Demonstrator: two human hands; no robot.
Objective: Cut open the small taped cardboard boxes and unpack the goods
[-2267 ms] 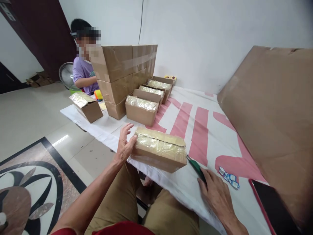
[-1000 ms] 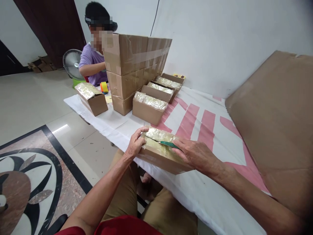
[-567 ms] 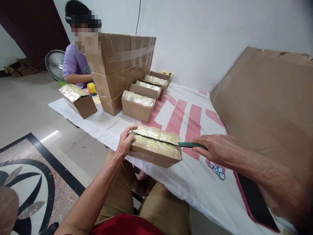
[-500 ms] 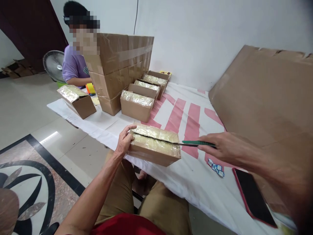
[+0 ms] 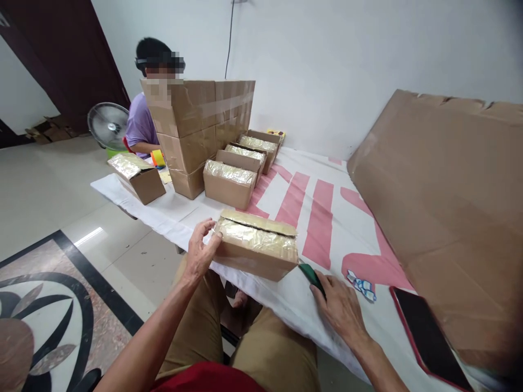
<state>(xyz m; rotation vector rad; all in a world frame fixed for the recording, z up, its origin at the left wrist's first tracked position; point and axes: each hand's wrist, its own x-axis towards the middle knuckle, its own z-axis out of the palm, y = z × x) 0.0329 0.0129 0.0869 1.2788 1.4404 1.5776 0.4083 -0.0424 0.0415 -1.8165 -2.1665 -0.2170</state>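
Note:
A small cardboard box (image 5: 257, 256) lies at the table's front edge, its taped top slit lengthwise with a dark gap between the flaps. My left hand (image 5: 200, 250) is at the box's left end, thumb against the front corner and fingers curved along the side. Down on the cloth, just off the box's right corner, my right hand (image 5: 339, 305) has its fingers on a green-handled knife (image 5: 311, 277). The knife's blade is not visible from here.
Stacked cardboard boxes (image 5: 192, 147) stand at the back left beside several opened ones (image 5: 229, 188). Another box (image 5: 143, 182) sits at the left edge. A phone (image 5: 429, 332), blue-white wrappers (image 5: 362, 286) and a large cardboard sheet (image 5: 441, 218) are on the right. A person (image 5: 141, 125) sits behind the stack.
My right hand has drawn the knife out of the box's top seam and lowered it to the cloth. The slit has opened wider. My left hand has shifted slightly down the box's end.

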